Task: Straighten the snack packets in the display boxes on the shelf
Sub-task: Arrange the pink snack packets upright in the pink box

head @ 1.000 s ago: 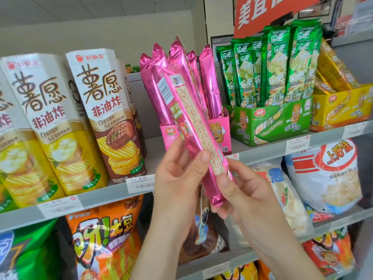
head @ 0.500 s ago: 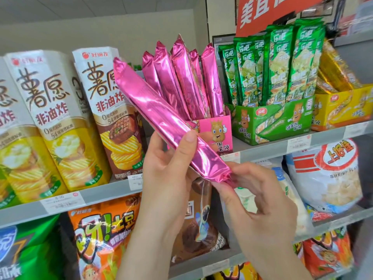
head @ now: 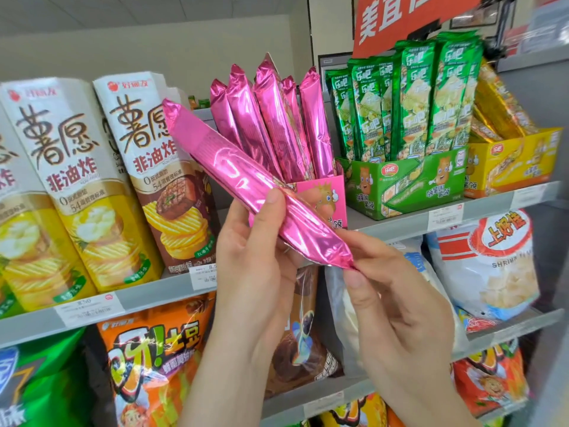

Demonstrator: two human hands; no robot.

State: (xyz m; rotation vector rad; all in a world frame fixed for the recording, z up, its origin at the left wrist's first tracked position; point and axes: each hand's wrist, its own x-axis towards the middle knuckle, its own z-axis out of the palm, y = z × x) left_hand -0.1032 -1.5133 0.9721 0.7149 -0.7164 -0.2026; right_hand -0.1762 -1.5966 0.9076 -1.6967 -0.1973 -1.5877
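Observation:
A long pink foil snack packet (head: pixel 246 183) lies slanted in front of the shelf, its top end up left and its bottom end down right. My left hand (head: pixel 258 257) grips its middle, thumb over the front. My right hand (head: pixel 388 291) pinches the crimped bottom end. Behind it, several pink packets (head: pixel 277 124) stand leaning in the pink display box (head: pixel 326 195). To the right, green packets (head: pixel 412 97) stand in a green display box (head: pixel 409 183), and yellow packets (head: pixel 492 109) lie slanted in a yellow display box (head: pixel 517 164).
Tall potato-chip cartons (head: pixel 77 186) stand left of the pink box on the grey shelf (head: pixel 147 297). Bagged snacks (head: pixel 492 263) fill the shelves below. A red sign (head: pixel 400 16) hangs at the upper right.
The held pink packet has turned from its printed side to plain foil and tilted further left. My right hand has slid down to pinch its bottom end.

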